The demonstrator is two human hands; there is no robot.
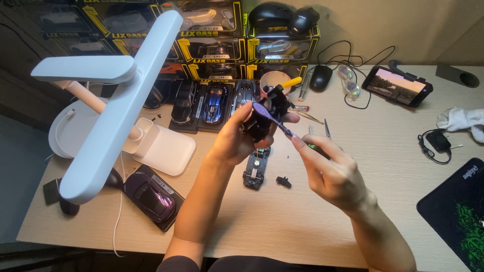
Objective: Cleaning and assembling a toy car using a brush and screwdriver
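Left hand [237, 136] grips black model-car part [264, 113], raised above tabletop [282, 221] near centre. Right hand [330, 168] pinches thin purple tool [272, 117], tip laid across part. Black car chassis [256, 168] lies flat on tabletop just below hands, small black piece [284, 181] beside it to right. Purple model car [151, 196] near left, under white desk lamp [111, 100]. Row of model cars [214, 103] far behind hands. Phone [397, 85] far right

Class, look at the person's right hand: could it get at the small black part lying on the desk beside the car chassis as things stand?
Probably yes, once freed. The small black part lies uncovered on the desk, just left of the right hand, with nothing between them. But that hand is pinching a purple piece.
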